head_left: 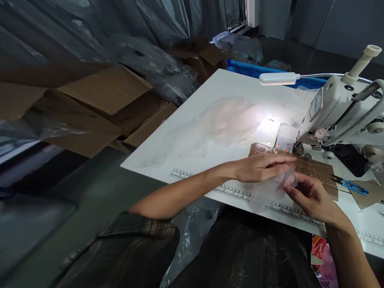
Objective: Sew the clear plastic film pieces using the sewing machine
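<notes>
A small piece of sheer white fabric point(289, 179) is between my two hands, above the front of the sewing table. My left hand point(259, 167) reaches in from the left, fingers long and nearly straight, with its thumb against the fabric's upper edge. From the right, my right hand point(315, 196) pinches the fabric's lower edge between thumb and bent fingers. Just behind the hands is the needle area of a white sewing machine point(339, 106). Brown taped cardboard point(318, 173) lies on the machine bed, partly hidden by my fingers.
A heap of sheer pale fabric point(228, 120) spreads over the white table point(156, 160). Blue thread snips point(351, 185) lie right of my hands. A lamp point(279, 78) hangs over the table. Open cardboard boxes point(105, 96) stand left, and a printed ruler point(294, 214) runs along the front edge.
</notes>
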A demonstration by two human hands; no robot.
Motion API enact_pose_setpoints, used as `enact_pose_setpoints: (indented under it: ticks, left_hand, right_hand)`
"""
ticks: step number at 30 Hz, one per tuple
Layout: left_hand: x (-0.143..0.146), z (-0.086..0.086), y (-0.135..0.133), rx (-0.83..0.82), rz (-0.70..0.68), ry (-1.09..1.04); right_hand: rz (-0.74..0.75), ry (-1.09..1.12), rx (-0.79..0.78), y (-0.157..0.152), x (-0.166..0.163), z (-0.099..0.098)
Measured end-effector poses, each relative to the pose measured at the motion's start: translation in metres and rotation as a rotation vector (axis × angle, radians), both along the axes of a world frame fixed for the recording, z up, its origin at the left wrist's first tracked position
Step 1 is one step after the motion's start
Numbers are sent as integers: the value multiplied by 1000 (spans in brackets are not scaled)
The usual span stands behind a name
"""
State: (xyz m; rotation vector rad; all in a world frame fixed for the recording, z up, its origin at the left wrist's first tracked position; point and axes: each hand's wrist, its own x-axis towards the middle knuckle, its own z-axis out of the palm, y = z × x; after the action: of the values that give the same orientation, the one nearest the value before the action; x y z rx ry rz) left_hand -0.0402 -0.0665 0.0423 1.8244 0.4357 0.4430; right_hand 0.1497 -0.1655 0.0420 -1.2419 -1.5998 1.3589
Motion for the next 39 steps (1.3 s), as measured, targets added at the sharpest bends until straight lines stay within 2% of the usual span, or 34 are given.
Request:
enact_pose_setpoints:
  ticks: [4,7,9,12,14,16,19,22,27,30,33,35,37,39]
  left_hand:
    - [3,0,8,49,-147,119]
    - [-2,5,18,110,-90,214]
    - [-6,10,28,292,-1,331]
    - [-9,13,45,721,99,528]
    - [-7,10,53,951,141,554]
    - [-1,4,56,1035,130,477]
    - [14,-7,54,947,-16,302]
    - [28,-21,53,845,-156,219]
    - [36,-39,59,696,-130,197]
    - [35,-37,58,708,-117,167]
    - [35,-29,53,756,-173,190]
    - [33,-23,48,758,-207,206]
    - [28,-20,44,719,-198,197]
    - [20,-17,40,613,-139,179]
  right_hand:
    - [74,14,-119,-1,11,-1]
    - [1,-64,-150,8,23,-9]
    - [-113,-221,-89,17,32,-14]
    - [-316,-502,64,33,44,-21]
    - [-416,-583,99,40,51,-27]
    - [-480,-589,96,43,56,-32]
    - [-527,-567,141,41,59,-38]
    - [-514,-561,199,39,59,-39]
    - [-477,-593,320,34,57,-38]
    - [-357,-540,408,32,50,-38]
    - [-202,-513,455,31,39,-36]
    - [-173,-505,466,31,33,-35]
    - [-191,-475,416,28,30,-32]
    - [-210,-428,271,24,28,-29]
